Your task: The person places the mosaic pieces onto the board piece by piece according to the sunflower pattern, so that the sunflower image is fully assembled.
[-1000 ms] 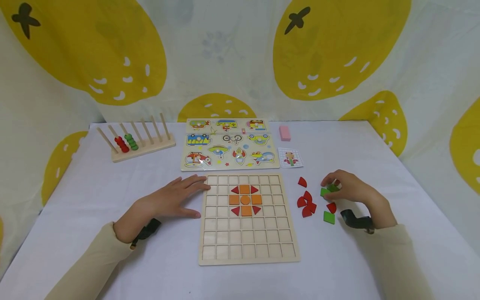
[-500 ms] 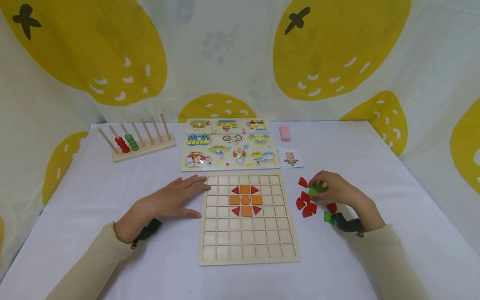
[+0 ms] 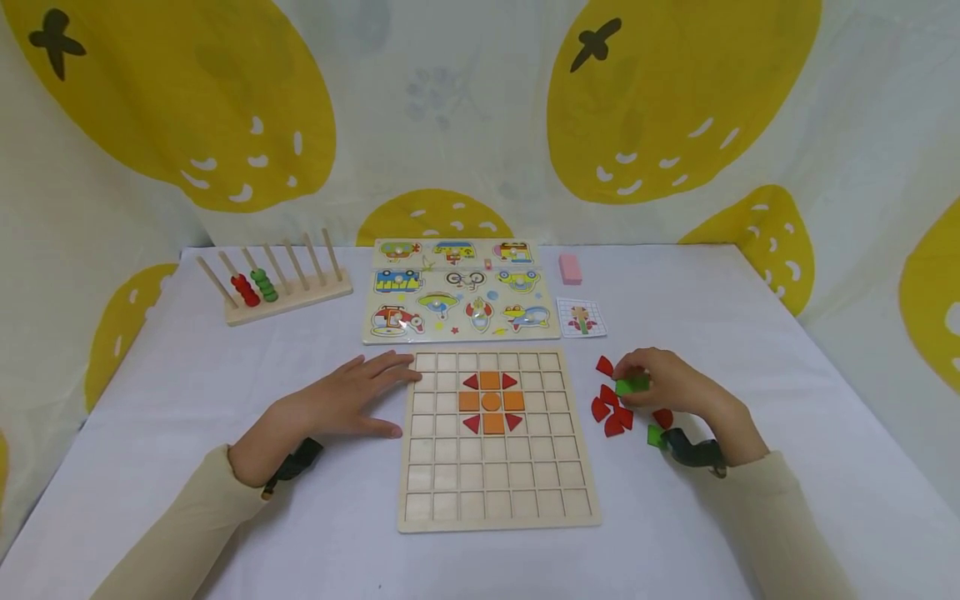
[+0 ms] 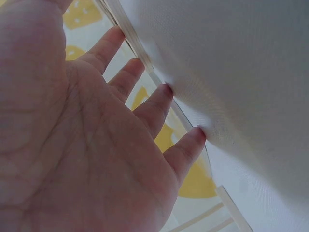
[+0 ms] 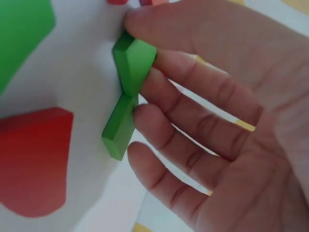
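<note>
A wooden grid board (image 3: pixel 495 475) lies in the middle of the table, with an orange and red flower pattern (image 3: pixel 491 401) set in its upper cells. My left hand (image 3: pixel 352 400) rests flat on the cloth, fingertips at the board's left edge; its spread palm (image 4: pixel 120 121) fills the left wrist view. To the right of the board, my right hand (image 3: pixel 660 385) pinches two green pieces (image 3: pixel 632 385) between thumb and fingers, low over the cloth (image 5: pixel 135 60). Several red pieces (image 3: pixel 611 412) lie just left of it. Another green piece (image 3: pixel 655 435) lies by my wrist.
Behind the grid board lies a vehicle peg puzzle (image 3: pixel 457 300), with a small pattern card (image 3: pixel 581 317) and a pink block (image 3: pixel 570 267) to its right. A wooden rod abacus (image 3: pixel 273 287) with red and green beads stands at the back left.
My right hand has moved left with the green pieces, toward the cluster of red pieces. The left hand has stayed put.
</note>
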Demonstrator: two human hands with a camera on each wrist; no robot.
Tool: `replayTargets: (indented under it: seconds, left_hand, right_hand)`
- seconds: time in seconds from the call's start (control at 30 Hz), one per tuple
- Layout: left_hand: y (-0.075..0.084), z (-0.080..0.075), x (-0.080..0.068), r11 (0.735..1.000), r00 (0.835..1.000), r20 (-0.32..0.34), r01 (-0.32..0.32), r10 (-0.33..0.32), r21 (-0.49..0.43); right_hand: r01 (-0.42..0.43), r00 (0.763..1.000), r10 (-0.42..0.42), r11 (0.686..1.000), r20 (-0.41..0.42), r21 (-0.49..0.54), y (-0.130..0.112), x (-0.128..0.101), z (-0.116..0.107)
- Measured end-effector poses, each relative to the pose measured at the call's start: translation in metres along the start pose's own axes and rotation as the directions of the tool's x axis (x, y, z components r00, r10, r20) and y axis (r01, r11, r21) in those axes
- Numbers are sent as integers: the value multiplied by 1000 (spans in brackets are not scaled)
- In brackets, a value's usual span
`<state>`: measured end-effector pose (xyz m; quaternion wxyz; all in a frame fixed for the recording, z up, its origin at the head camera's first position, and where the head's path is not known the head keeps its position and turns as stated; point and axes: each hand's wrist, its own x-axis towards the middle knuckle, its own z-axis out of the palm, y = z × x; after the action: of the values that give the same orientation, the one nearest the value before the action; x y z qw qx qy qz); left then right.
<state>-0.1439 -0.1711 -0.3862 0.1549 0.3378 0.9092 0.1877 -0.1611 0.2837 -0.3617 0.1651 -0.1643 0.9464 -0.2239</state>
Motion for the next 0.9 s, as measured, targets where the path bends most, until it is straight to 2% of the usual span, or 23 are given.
replayTargets:
  seconds: [0.1, 0.43, 0.6, 0.77, 0.9]
  left_hand:
    - [0, 0, 0, 1000, 1000, 2, 5, -5, -3]
    - [1, 0, -1, 1000, 1000, 4, 13, -13, -5]
    - [-1, 1, -1, 1000, 1000, 3, 12, -12, 5]
    - [-3, 2, 0, 1000, 1000, 3, 9, -9, 2]
    - [-5, 3, 2, 1000, 1000, 4, 0, 0, -1]
  right_hand:
    - [15, 1000, -15, 1000, 13, 5, -1, -1, -1]
    - [76, 997, -76, 997, -28, 10, -5, -4, -5]
    - [141, 990, -142, 990, 22, 26, -9, -5, -3]
    - [238, 967, -243, 969, 80, 61, -18, -5, 1]
    - [274, 953, -282, 958, 107, 82, -29, -5, 5]
